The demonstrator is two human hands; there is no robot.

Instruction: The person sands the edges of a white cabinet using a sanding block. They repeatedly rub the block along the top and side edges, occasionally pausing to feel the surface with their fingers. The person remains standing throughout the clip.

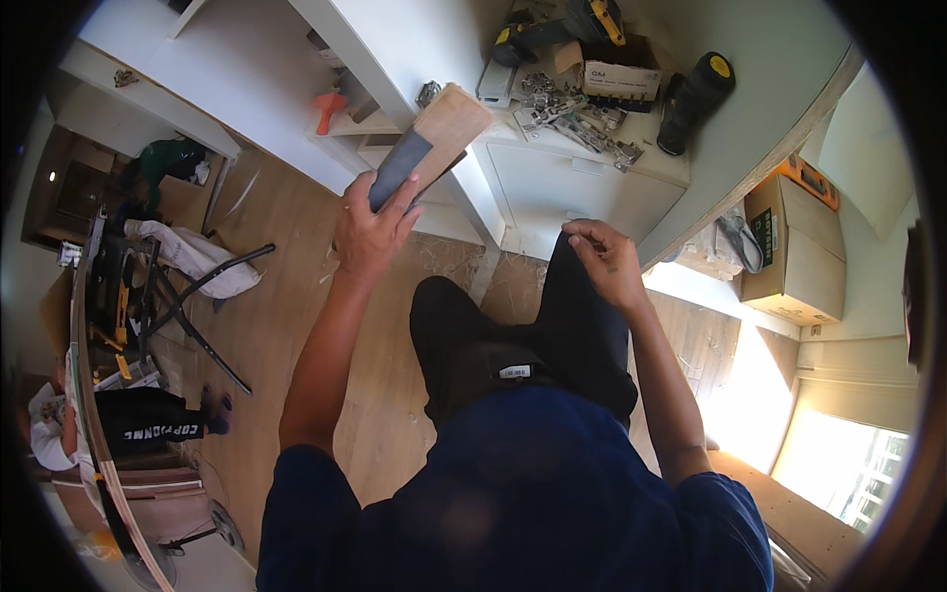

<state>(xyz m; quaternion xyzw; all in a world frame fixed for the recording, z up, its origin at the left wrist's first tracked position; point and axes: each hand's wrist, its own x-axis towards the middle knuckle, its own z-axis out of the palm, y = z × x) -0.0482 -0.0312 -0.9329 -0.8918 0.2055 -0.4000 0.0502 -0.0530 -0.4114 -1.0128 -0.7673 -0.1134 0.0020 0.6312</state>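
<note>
My left hand [373,227] is closed on a pale wooden block [446,128] with a dark grey strip along its side, raised at the front of a white cabinet. My right hand [604,257] is pinched at my right knee, against the black trousers [570,296]; whether anything small is between the fingers I cannot make out. Beyond the hands, a cabinet shelf [661,168] carries several metal hinges [572,123], a cordless drill [552,30], a small cardboard box [619,81] and a black-and-yellow tool [695,104]. An orange plastic tool [329,104] sits in a compartment at left.
Cardboard boxes [794,252] stand at the right near a bright window [838,464]. At the left are a black folding stand [187,296], a white sack [207,257], a fan [222,528] and two other people [148,424], one lower, one farther back [158,173]. Wood-look floor [247,355] lies below.
</note>
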